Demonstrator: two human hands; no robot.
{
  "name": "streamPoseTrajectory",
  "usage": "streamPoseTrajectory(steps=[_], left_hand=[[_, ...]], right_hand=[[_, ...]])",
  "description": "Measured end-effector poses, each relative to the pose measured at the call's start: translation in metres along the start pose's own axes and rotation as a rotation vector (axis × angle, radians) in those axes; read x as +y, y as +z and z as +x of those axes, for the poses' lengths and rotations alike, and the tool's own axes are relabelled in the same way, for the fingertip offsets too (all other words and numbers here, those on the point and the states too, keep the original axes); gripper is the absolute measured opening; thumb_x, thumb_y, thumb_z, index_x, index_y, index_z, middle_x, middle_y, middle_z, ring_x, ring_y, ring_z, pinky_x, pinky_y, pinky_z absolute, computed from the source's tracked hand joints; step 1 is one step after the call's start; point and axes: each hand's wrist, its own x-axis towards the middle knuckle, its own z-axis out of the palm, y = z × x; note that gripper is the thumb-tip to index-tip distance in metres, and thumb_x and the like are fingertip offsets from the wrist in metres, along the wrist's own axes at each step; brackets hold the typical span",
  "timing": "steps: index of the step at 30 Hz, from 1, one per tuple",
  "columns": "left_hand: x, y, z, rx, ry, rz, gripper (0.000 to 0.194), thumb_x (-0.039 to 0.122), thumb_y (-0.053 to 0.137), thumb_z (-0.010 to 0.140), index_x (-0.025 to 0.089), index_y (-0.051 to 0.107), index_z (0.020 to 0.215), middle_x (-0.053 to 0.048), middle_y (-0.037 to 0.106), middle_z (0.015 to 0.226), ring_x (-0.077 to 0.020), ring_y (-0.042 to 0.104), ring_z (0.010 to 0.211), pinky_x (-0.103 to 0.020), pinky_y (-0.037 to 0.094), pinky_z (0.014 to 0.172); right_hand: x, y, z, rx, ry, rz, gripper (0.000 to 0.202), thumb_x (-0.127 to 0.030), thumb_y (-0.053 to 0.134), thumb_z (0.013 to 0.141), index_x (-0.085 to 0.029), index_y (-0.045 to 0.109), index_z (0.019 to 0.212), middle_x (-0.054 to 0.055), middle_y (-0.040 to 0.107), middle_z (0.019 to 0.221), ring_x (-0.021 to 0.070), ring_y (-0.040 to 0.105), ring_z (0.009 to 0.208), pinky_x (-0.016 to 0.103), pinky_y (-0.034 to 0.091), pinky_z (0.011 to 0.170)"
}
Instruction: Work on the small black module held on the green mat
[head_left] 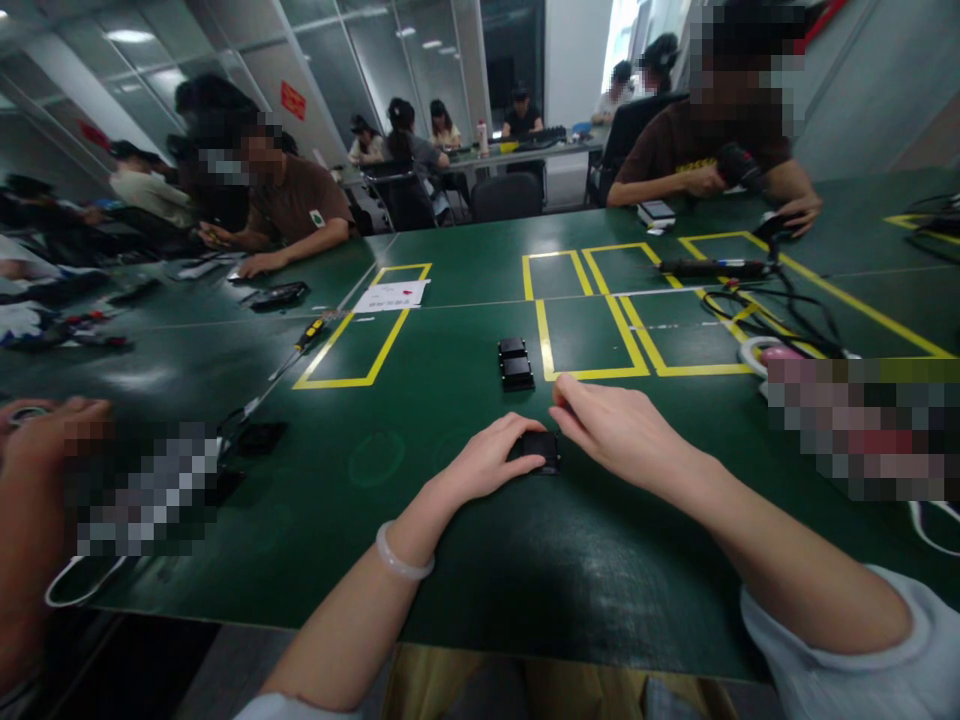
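On the green table [427, 430], my left hand [495, 457] has its thumb and fingers around the left side of a small flat black part [541, 452]. My right hand [596, 412] is curled just above and to the right of that part, its fingertips bent inward; whether something small is between them is hidden. Farther up the table lies a black piece with two raised square sections [515, 364], apart from both hands.
Yellow tape rectangles [591, 373] mark the table. A paper sheet [393, 296] and a yellow-black screwdriver [310, 335] lie left. Cables [806, 310] and a black tool [716, 268] lie right. Another person's hand [56, 435] is at far left; people sit opposite.
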Motion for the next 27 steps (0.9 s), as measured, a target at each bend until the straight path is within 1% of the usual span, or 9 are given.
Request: streamPoseTrajectory(steps=[3,7,10,16,18,23,27], left_hand=[[0.0004,-0.0001,-0.0003,0.001,-0.002,0.0,0.034,0.037,0.058,0.092,0.022,0.053,0.122,-0.007,0.058,0.116,-0.0231,0.057,0.107,-0.036,0.046,0.094],[0.002,-0.0014,-0.0008,0.001,0.006,-0.013,0.032,0.037,0.057,0.093,0.023,0.054,0.122,-0.007,0.058,0.117,-0.023,0.057,0.109,-0.035,0.046,0.094],[0.0023,-0.0019,-0.0008,0.001,0.006,-0.01,0.032,0.037,0.057,0.093,0.023,0.054,0.121,-0.007,0.058,0.116,-0.0231,0.057,0.108,-0.035,0.046,0.094],[0.0012,-0.001,-0.0004,0.002,-0.006,-0.011,0.033,0.038,0.058,0.092,0.023,0.055,0.122,-0.007,0.058,0.115,-0.0236,0.057,0.106,-0.036,0.046,0.093],[0.0011,-0.0008,-0.0005,0.004,-0.006,-0.019,0.033,0.038,0.058,0.092,0.023,0.055,0.121,-0.007,0.058,0.116,-0.0238,0.057,0.107,-0.037,0.046,0.094],[0.0017,-0.0009,-0.0006,0.005,-0.002,-0.025,0.032,0.038,0.058,0.092,0.023,0.055,0.121,-0.007,0.058,0.116,-0.0232,0.057,0.108,-0.036,0.046,0.093],[0.0011,-0.0005,-0.0003,0.005,0.0,-0.012,0.033,0.038,0.058,0.092,0.023,0.055,0.121,-0.007,0.058,0.116,-0.0236,0.057,0.107,-0.036,0.046,0.094]], right_hand=[[0.0,0.0015,0.0018,-0.026,0.031,-0.045,0.022,-0.037,0.034,0.099,-0.02,0.048,0.099,0.004,0.067,0.081,0.0182,0.06,0.067,0.027,0.024,0.053],[0.0006,0.0008,0.0021,-0.03,0.035,-0.021,0.017,-0.03,0.034,0.098,-0.02,0.047,0.102,0.004,0.068,0.085,0.0174,0.06,0.067,0.027,0.024,0.053],[-0.0002,-0.0015,0.0005,-0.013,0.018,0.013,0.015,-0.028,0.034,0.097,-0.02,0.047,0.102,0.003,0.067,0.085,0.0164,0.06,0.068,0.026,0.025,0.053],[0.0016,0.0006,0.0021,-0.027,0.032,-0.044,0.021,-0.037,0.035,0.098,-0.02,0.048,0.098,0.004,0.068,0.08,0.0179,0.06,0.066,0.027,0.023,0.052],[0.0033,0.002,0.0031,-0.034,0.036,-0.052,0.02,-0.035,0.034,0.098,-0.02,0.048,0.099,0.004,0.068,0.08,0.0179,0.06,0.065,0.026,0.023,0.052],[0.0037,-0.0001,0.0016,-0.014,0.015,0.011,0.013,-0.029,0.036,0.097,-0.021,0.045,0.101,0.002,0.066,0.083,0.0165,0.059,0.066,0.025,0.025,0.053],[0.0013,-0.0019,0.0003,-0.01,0.005,0.02,0.014,-0.031,0.036,0.097,-0.021,0.045,0.098,0.002,0.066,0.084,0.0167,0.059,0.068,0.026,0.026,0.054]])
